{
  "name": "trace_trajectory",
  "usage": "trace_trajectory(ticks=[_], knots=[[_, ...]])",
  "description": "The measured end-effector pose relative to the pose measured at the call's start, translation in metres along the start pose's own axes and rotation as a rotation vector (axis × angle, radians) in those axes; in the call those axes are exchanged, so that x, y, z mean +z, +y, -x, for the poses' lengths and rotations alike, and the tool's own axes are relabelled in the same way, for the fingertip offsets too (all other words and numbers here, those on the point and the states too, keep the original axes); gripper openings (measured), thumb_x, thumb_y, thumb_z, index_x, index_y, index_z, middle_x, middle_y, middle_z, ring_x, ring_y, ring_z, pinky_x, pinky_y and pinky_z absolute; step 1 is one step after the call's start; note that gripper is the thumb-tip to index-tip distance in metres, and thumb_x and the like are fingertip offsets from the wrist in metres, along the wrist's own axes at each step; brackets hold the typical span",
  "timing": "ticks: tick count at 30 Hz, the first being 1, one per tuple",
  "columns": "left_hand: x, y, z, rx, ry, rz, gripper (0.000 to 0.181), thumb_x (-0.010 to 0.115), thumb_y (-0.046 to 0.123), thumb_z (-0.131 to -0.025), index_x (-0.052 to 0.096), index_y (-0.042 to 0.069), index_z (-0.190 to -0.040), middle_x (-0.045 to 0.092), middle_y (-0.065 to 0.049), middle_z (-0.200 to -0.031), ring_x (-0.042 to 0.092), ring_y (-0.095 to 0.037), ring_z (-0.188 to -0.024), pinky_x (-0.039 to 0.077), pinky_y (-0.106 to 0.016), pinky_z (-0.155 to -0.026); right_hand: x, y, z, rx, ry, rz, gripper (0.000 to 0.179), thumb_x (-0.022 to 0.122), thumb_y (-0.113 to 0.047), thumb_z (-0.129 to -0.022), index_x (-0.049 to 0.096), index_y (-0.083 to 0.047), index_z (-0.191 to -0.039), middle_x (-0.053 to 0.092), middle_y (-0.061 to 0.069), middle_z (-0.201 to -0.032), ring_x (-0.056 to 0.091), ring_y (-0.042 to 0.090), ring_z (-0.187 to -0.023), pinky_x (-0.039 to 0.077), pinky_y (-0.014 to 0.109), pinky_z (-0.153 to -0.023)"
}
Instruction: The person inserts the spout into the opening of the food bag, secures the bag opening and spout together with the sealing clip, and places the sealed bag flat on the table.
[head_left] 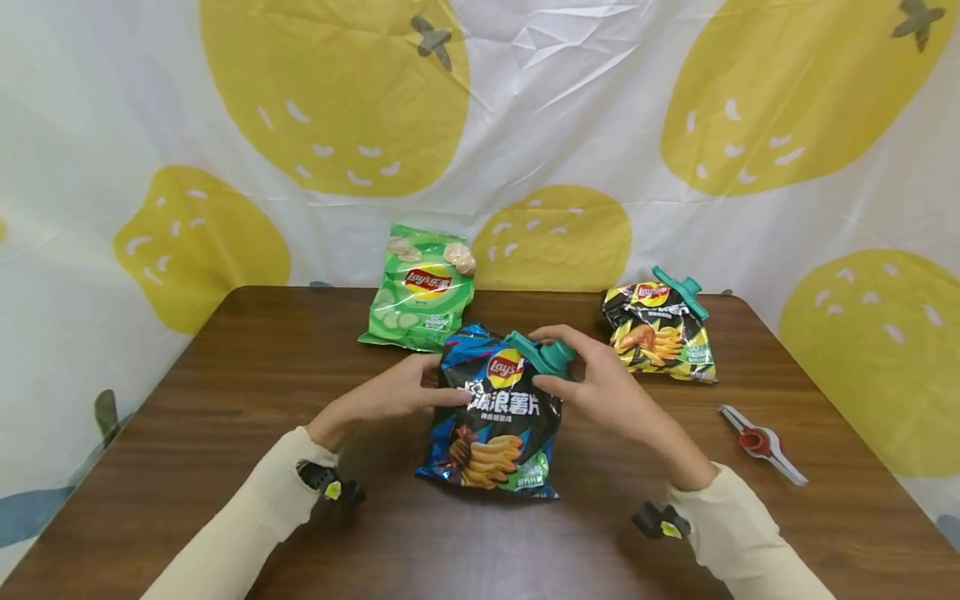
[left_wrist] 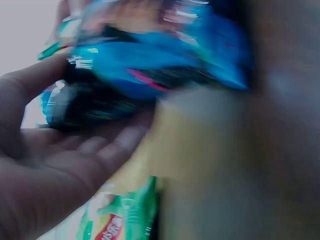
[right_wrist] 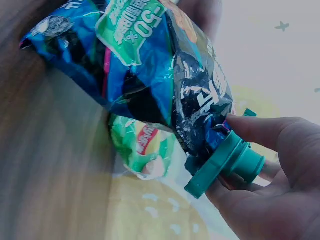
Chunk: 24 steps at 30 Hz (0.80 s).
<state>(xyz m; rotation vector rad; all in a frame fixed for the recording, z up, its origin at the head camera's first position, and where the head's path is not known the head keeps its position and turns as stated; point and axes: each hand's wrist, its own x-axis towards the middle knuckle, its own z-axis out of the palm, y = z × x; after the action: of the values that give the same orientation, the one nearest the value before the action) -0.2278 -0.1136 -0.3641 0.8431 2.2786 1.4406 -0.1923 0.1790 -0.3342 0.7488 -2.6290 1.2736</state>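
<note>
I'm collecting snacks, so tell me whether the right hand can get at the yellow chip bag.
Probably yes: nothing visibly blocks the right hand from the yellow chip bag, once it releases the clip on the blue bag.

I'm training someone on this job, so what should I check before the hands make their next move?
1. Left hand steadying the blue bag: ok, thumb in front and fingers behind.
2. Right hand on the clip: ok, its fingers are around the spout.
3. Clip on the bag's top: ok, at the upper corner on the right-hand side.
4. Clip locked along its whole length: cannot tell, fingers hide part.
5. Squeezer apart from the blue bag: ok, off to the right.
6. Green bag clipped: not ok, no clip shows.
</note>
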Motion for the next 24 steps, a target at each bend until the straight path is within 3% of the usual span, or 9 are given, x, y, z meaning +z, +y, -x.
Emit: trace_trajectory(ticks=[2,5,7,11,13,16,19,24], knots=[[0.007,-0.006,0.002,0.054,-0.015,0.049,0.050,0.072,0.023,-0.093,0.054,0.008,-0.137,0.065,-0.009,-0.122,0.061,-0.019,-0.108,0.052,-0.036,-0.092,-0.002,0.005,0.007,0.091,0.004,0.000,0.063,0.079,-0.030,-0.087,0.047,-0.020,-0.141,0.062,0.008,-0.122,0.064,0.025,-0.105,0.053,0.043,-0.088],[0.015,-0.011,0.007,0.116,0.031,0.063,0.047,0.074,0.020,-0.092,0.057,0.009,-0.135,0.066,-0.008,-0.119,0.063,-0.021,-0.105,0.054,-0.035,-0.090,-0.004,0.015,0.023,0.245,-0.004,0.004,0.077,0.075,-0.046,-0.087,0.038,-0.015,-0.147,0.061,0.011,-0.130,0.059,0.030,-0.119,0.049,0.050,-0.096],[0.019,-0.012,0.010,0.128,0.052,0.091,0.048,0.073,0.018,-0.092,0.056,0.008,-0.136,0.065,-0.010,-0.120,0.065,-0.023,-0.103,0.056,-0.036,-0.087,-0.004,0.022,0.038,0.312,-0.046,0.023,0.074,0.070,-0.051,-0.090,0.043,-0.009,-0.144,0.063,0.012,-0.127,0.059,0.030,-0.121,0.047,0.051,-0.098],[0.025,-0.012,0.009,0.133,0.090,0.156,0.049,0.072,0.016,-0.093,0.053,0.005,-0.138,0.064,-0.016,-0.122,0.067,-0.024,-0.100,0.057,-0.037,-0.084,0.004,0.027,0.063,0.312,-0.213,-0.090,0.054,0.062,-0.041,-0.098,0.053,-0.002,-0.134,0.064,0.011,-0.126,0.057,0.029,-0.122,0.045,0.047,-0.102],[0.026,-0.011,0.006,0.131,0.118,0.176,0.049,0.071,0.015,-0.093,0.053,0.003,-0.137,0.063,-0.017,-0.122,0.068,-0.024,-0.099,0.058,-0.037,-0.083,0.012,0.024,0.069,0.284,-0.249,-0.175,0.050,0.062,-0.035,-0.099,0.053,-0.002,-0.135,0.063,0.012,-0.128,0.058,0.029,-0.122,0.048,0.043,-0.100],[0.026,-0.011,0.000,0.134,0.170,0.194,0.051,0.071,0.013,-0.093,0.051,0.001,-0.138,0.063,-0.019,-0.122,0.068,-0.024,-0.100,0.058,-0.036,-0.083,0.024,0.017,0.068,0.237,-0.193,-0.208,0.053,0.068,-0.031,-0.096,0.050,-0.006,-0.138,0.064,0.011,-0.126,0.061,0.027,-0.118,0.051,0.038,-0.096],[0.025,-0.008,-0.008,0.141,0.242,0.181,0.053,0.071,0.012,-0.093,0.049,0.002,-0.140,0.063,-0.019,-0.124,0.068,-0.025,-0.103,0.057,-0.036,-0.084,0.030,0.015,0.058,0.202,-0.071,-0.132,0.054,0.073,-0.028,-0.092,0.051,-0.007,-0.136,0.067,0.010,-0.118,0.065,0.024,-0.108,0.054,0.036,-0.090],[0.027,0.000,-0.036,0.096,0.395,0.112,0.062,0.071,0.024,-0.094,0.043,0.002,-0.145,0.060,-0.019,-0.132,0.063,-0.031,-0.115,0.053,-0.043,-0.093,0.018,0.025,0.032,0.197,0.058,-0.001,0.048,0.074,-0.024,-0.091,0.054,-0.007,-0.132,0.068,0.011,-0.115,0.067,0.025,-0.103,0.055,0.039,-0.088]])
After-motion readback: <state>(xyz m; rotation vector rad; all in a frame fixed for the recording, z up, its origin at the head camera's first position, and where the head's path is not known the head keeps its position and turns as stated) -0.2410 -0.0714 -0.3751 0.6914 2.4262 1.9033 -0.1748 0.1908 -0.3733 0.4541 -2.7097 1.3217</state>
